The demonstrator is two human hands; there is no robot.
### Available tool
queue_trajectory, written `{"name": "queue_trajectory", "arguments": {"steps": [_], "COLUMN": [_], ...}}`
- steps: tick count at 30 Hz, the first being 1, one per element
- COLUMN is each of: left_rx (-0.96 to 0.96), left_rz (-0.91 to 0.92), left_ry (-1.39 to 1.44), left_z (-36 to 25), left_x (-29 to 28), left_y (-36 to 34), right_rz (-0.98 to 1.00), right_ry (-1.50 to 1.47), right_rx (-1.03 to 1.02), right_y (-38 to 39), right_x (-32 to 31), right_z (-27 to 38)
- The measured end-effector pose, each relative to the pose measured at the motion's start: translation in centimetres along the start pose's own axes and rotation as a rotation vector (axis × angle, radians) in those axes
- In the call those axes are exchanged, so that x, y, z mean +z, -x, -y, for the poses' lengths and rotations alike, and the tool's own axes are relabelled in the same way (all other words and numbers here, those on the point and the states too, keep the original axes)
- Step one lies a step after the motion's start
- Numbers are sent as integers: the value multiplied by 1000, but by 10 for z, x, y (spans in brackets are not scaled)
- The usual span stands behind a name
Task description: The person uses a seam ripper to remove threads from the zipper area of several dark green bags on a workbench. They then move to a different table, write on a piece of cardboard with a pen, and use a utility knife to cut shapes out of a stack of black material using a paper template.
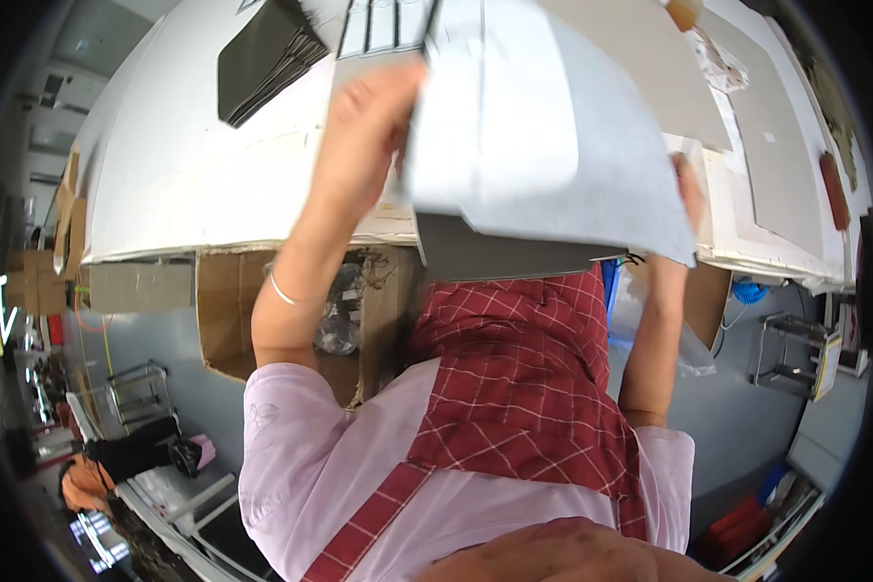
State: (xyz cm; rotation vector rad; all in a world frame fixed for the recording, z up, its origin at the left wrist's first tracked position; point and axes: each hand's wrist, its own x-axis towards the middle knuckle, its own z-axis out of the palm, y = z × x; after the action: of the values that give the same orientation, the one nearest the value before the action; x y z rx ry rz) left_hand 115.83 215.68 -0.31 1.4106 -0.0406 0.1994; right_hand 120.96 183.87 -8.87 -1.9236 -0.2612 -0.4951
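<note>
I hold up a large pale blue-white sheet (543,126) above the table's near edge. It looks like non-woven fabric, with a crease or seam running down it. A dark grey panel (495,254) shows below its lower edge; whether the two are joined I cannot tell. At the sheet's left edge my left hand (367,116) is closed, its fingertips smeared by motion. My right hand (687,194) is closed round the right edge, with most of its fingers hidden behind the sheet. Left of the sheet lies a fanned stack of dark grey panels (267,63).
Dark strips (383,24) lie behind my left hand on the white table (184,184). Grey boards (776,136) and a crumpled clear bag (723,63) are at the right. An open cardboard box (233,320) stands below the table edge. Another person (92,480) is far left.
</note>
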Motion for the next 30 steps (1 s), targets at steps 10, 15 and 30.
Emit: {"name": "queue_trajectory", "arguments": {"steps": [10,15,30], "left_rx": [293,415,17], "left_rz": [21,260,-113], "left_ry": [-916,-952,-367], "left_z": [39,64,56], "left_x": [-44,-37,-63], "left_y": [20,-11,4], "right_rz": [489,740,702], "right_ry": [144,353,304], "right_rx": [-259,-625,-530], "right_y": [9,13,22], "right_x": [25,63,70], "right_z": [82,92,82]}}
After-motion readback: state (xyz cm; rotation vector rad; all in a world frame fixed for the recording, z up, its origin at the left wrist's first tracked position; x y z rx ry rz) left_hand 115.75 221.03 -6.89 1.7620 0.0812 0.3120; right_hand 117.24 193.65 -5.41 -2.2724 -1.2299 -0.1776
